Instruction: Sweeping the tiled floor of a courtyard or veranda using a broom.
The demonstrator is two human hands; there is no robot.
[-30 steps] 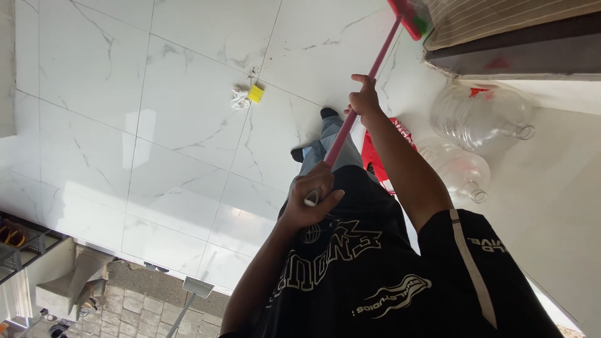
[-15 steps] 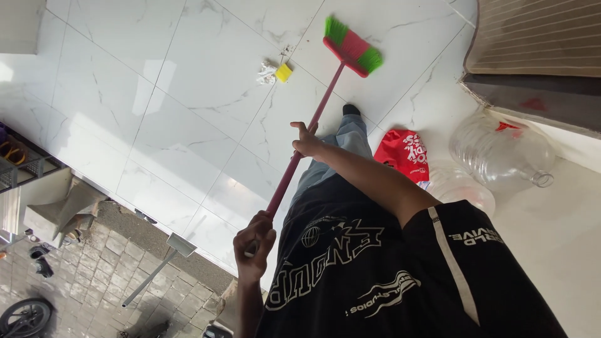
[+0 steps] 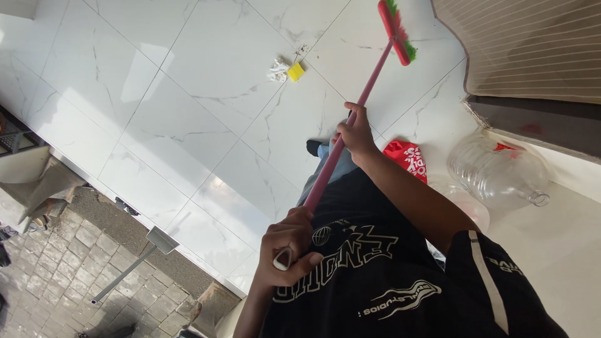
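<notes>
Left hand (image 3: 289, 247) wrapped around top of broom (image 3: 350, 128) handle, right hand (image 3: 355, 133) clenched mid-shaft for leverage. Brush head upper centre on tiled floor (image 3: 188, 119), near crumpled litter (image 3: 286, 69).

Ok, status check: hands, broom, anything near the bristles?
Left hand shut on handle top, right hand shut mid-handle. Broom angled, head on white tile. Yellow scrap and crumpled paper lie left of head, apart. Clear jugs at right.

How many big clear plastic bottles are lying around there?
2. One large clear bottle lies by the dark step at right; a second sits just below it, partly hidden behind the person's arm. More may be hidden.
</notes>
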